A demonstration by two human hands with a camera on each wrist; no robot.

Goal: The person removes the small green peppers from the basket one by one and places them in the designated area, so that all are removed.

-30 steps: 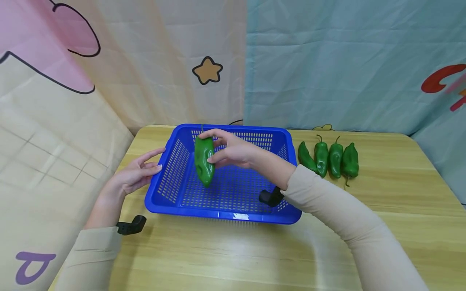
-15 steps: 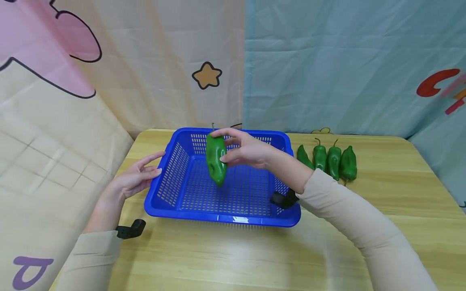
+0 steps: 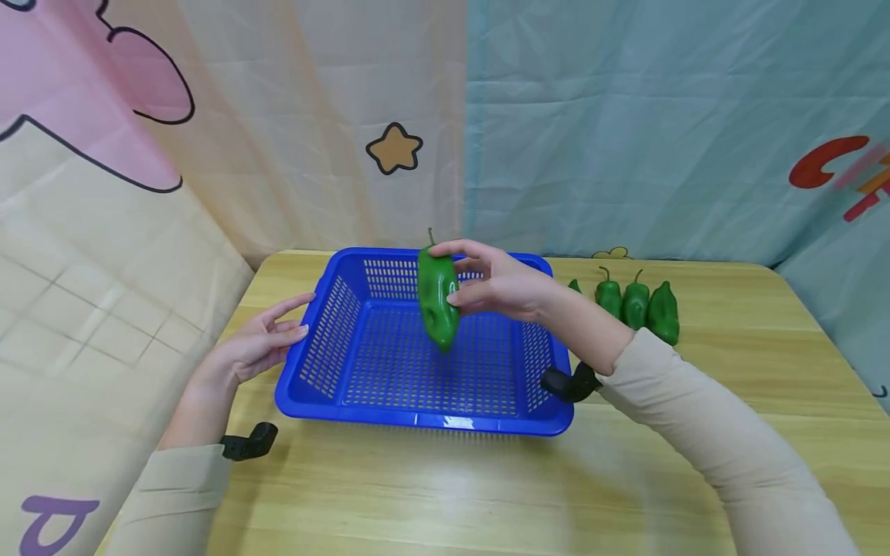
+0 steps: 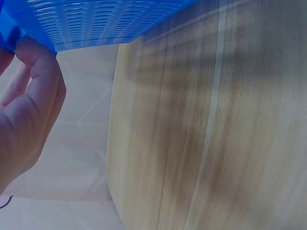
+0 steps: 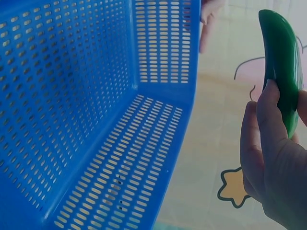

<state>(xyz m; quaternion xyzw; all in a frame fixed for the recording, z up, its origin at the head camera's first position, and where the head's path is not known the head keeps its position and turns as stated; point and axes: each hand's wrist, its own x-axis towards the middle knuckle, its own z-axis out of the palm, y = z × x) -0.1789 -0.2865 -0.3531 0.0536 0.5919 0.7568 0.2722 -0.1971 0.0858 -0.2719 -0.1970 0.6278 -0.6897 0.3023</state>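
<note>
A long green pepper (image 3: 436,289) with a thin stem is gripped between the thumb and fingers of my right hand (image 3: 504,282). It hangs upright, stem up, over the middle of a blue plastic basket (image 3: 389,417) with slotted walls. In the right wrist view, the curved pepper (image 5: 280,57) is level with the basket's far rim, off to its side. My left hand (image 3: 257,344) holds the basket's left rim with thumb and fingertips. The left wrist view has that hand's bent fingers (image 4: 43,72) right at the rim.
Several more green peppers (image 3: 663,313) lie in a row on the wooden table (image 3: 417,494), right of the basket; my right forearm partly covers them. A printed cloth (image 3: 591,139) hangs behind the table, and another covers the left side.
My right hand has carried the pepper rightward, from over the basket's left part to its middle. The right forearm now covers more of the row of peppers. My left hand stays at the rim.
</note>
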